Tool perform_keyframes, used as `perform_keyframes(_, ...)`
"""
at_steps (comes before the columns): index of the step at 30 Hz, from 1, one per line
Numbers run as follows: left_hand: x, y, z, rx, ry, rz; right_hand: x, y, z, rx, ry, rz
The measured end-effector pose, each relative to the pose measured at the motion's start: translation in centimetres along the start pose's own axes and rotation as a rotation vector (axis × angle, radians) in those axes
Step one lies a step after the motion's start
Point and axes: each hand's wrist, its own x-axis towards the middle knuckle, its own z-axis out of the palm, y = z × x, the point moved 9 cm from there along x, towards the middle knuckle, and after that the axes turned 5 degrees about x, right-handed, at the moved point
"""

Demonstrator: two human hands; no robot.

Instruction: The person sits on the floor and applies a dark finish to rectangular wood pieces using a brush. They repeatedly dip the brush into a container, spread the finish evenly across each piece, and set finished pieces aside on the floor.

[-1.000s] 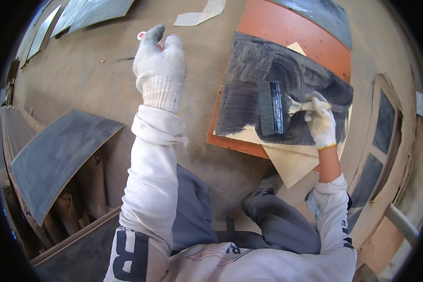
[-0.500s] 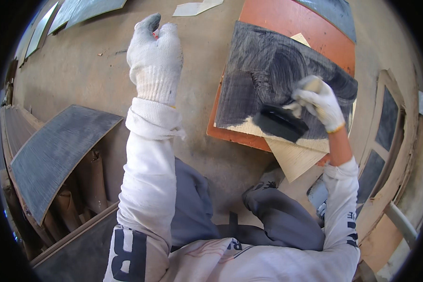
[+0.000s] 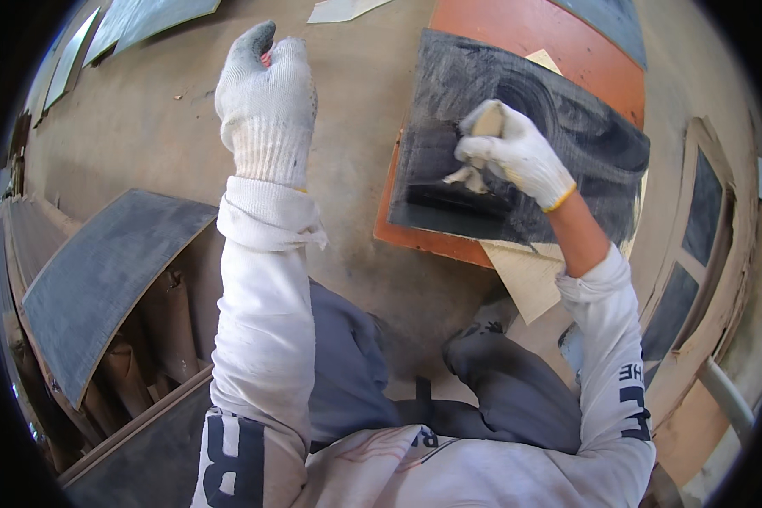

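Note:
My right hand (image 3: 516, 152), in a white glove, is closed around the pale handle of a wide brush (image 3: 488, 120). Its dark head is hard to tell apart from the wet black coating beneath it. That coating covers nearly all of a thin board (image 3: 584, 161), with swirling stroke marks in it. My left hand (image 3: 269, 106) is held up to the left of the board, its gloved fingers curled and the grey-tipped thumb raised. Something small and red shows between thumb and fingers, too little of it to name.
An orange-brown board (image 3: 559, 42) lies under the coated one, with pale sheet (image 3: 521, 275) poking out at the near edge. At left, a dark curved panel (image 3: 114, 279) rests over brown rolls (image 3: 171, 330). A frame with dark panes (image 3: 698, 212) is at right.
My right hand has moved left and away from me across the board with the brush. The pale strip along the board's near edge is now mostly black. My left hand has shifted slightly left.

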Motion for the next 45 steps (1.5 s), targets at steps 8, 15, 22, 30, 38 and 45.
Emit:
perform_keyframes(8, -0.1, 0.0, 0.4, -0.023, -0.032, 0.020, -4.2, -0.1, -6.3, -0.012, 0.117, 0.022)
perform_keyframes(15, -1.1, 2.0, 3.5, -0.036, -0.107, 0.041, -1.8, 0.6, -1.9, 0.021, 0.007, -0.047)
perform_keyframes(22, -0.8, 1.0, 2.7, -0.037, -0.104, -0.006, -4.8, 0.9, -5.9, 0.105, 0.107, -0.010)
perform_keyframes(30, -0.8, 1.1, 4.7, -0.030, -0.170, 0.001, -2.1, 1.1, -3.2, 0.013, -0.036, -0.041)
perform_keyframes(38, -1.2, 0.6, 4.9, -0.085, -0.219, -0.076, -13.3, 1.5, -18.6, 0.017, 0.201, 0.058)
perform_keyframes(45, -7.8, 6.9, 11.8, -0.138, -0.544, 0.170, -15.6, 0.3, -18.1, 0.044, 0.267, 0.092)
